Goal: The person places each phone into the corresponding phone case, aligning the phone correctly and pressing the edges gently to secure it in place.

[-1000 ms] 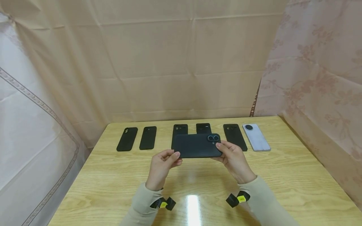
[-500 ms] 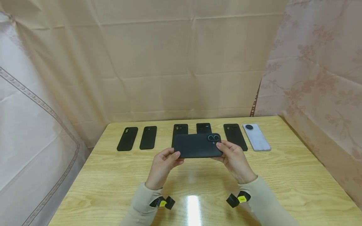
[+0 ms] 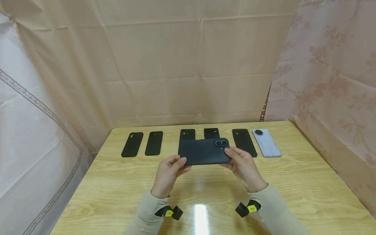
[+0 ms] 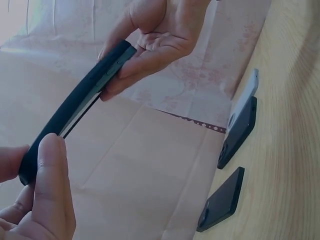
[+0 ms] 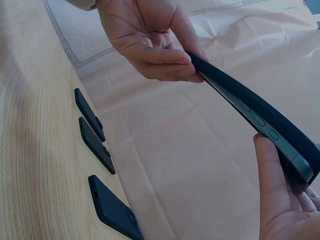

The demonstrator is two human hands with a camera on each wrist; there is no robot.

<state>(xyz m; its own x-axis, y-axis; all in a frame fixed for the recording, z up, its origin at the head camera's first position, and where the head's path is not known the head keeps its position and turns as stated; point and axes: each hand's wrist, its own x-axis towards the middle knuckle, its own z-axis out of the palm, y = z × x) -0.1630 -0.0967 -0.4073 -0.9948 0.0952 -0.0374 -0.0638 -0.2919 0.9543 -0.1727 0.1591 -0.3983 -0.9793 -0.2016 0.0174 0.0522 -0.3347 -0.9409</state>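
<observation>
We see the left hand [image 3: 168, 176] and right hand [image 3: 243, 168] pinching opposite ends of a dark cased phone [image 3: 202, 152], sideways above a wooden table [image 3: 117, 199]. From the head view its front is hidden; it partly covers two black phone-shaped objects [image 3: 187, 134] [image 3: 211, 133]. Both sleeves [image 3: 147, 212] [image 3: 277, 210] are cut off.

We see smooth, matt dark case [image 3: 201, 152], plastic-like or rubbery. Table [image 3: 117, 189]: grained wood look, glossy finish. Backdrop [image 3: 152, 65]: creased, matt cloth. Pale phone [image 3: 267, 143]: smooth. Sleeves [image 3: 277, 210]: matt, fabric.
</observation>
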